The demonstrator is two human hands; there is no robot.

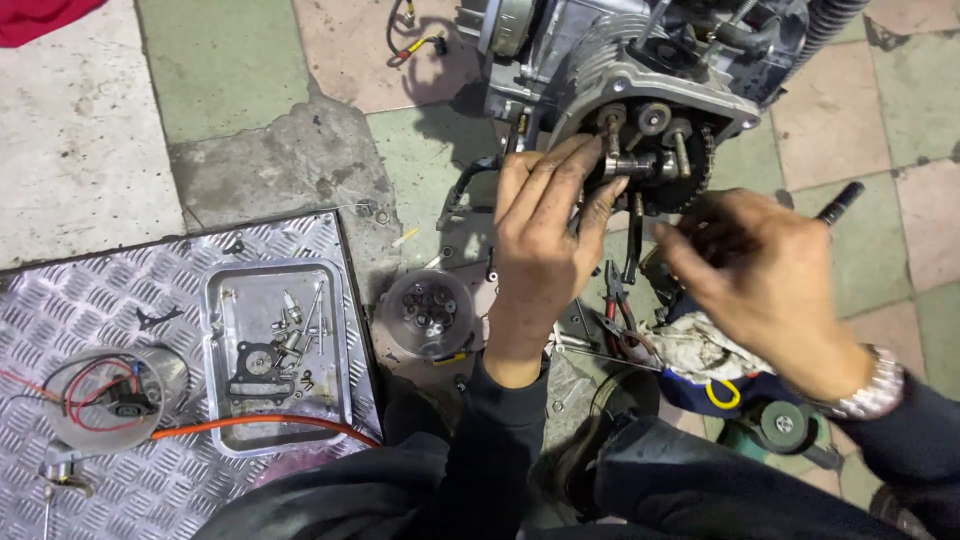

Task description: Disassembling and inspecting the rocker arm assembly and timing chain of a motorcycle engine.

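With the left hand (540, 235) spread flat against the engine (620, 90) and the right hand (765, 280) loosely curled, greasy fingers could slip off the gear (680, 175).

Repair workshop, floor level. An engine (620, 80) is sitting opened on worn, stained floor tiles (230, 70), its sprocket (690, 170) showing. A checker-plate sheet (110, 290) is lying alongside, carrying a metal tray (222, 400) of bolts and a gasket (258, 362). A round dish (430, 312) is holding more small parts. Pliers (620, 305), a dirty rag (700, 350) and loose wiring (100, 395) are lying about. Grease is covering everything.
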